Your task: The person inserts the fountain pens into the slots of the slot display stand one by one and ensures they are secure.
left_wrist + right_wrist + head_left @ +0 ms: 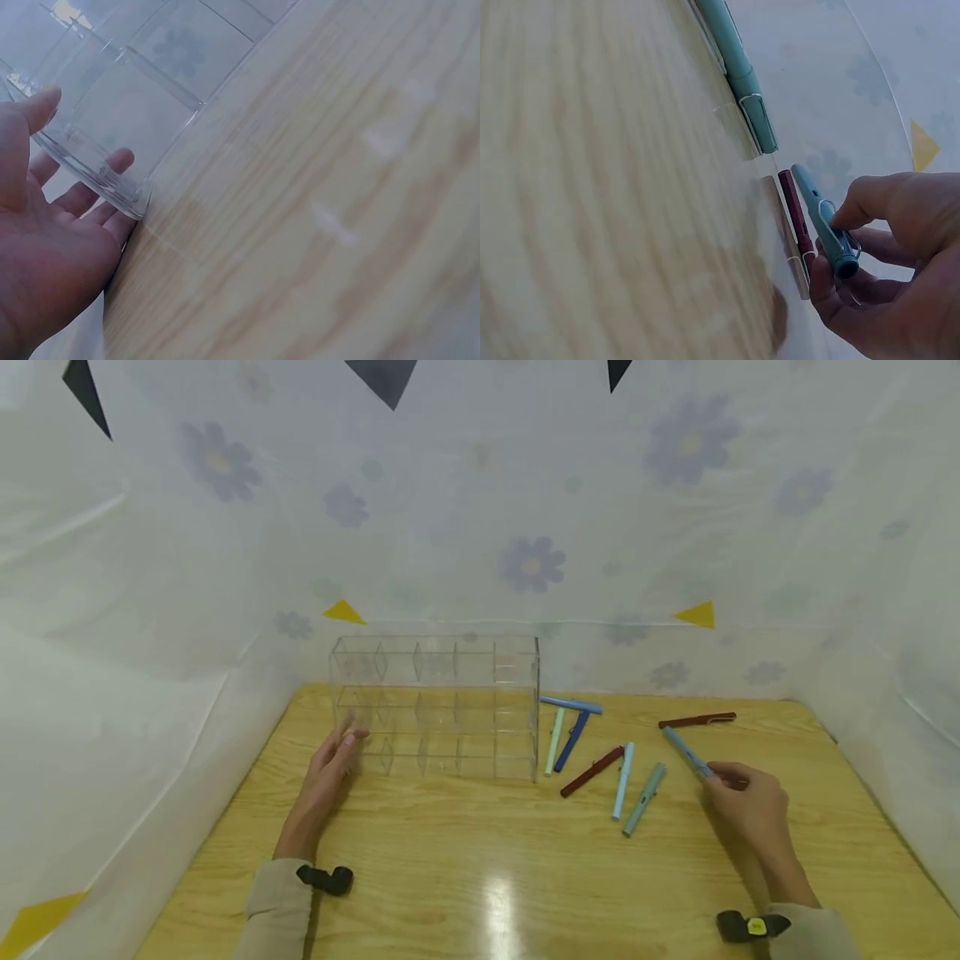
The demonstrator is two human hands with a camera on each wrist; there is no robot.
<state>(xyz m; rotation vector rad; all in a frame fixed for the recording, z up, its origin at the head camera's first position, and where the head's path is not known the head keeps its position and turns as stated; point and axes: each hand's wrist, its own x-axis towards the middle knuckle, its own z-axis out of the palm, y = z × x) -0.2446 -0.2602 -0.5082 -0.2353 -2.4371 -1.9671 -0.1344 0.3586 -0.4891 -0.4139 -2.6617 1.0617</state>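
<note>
A clear compartment organizer [475, 721] stands on the table's left half. My left hand [330, 764] grips its lower left edge; in the left wrist view, the thumb lies on the near side of the clear wall [161, 79] and several fingertips show around its lower corner. Over at the right, my right hand [750, 797] pinches a light blue pen [684, 750] between thumb and fingers, near its clip end. That pen [810, 196] is tilted, its far end close to a dark red pen [697, 720] lying behind it.
Between organizer and right hand lie a green pen [643, 800], a pale blue pen [622, 781], a dark red pen [592, 771], a navy pen [572, 741], a pale green pen [554, 741] and a blue pen [572, 704]. White flowered sheeting [450, 527] surrounds the table.
</note>
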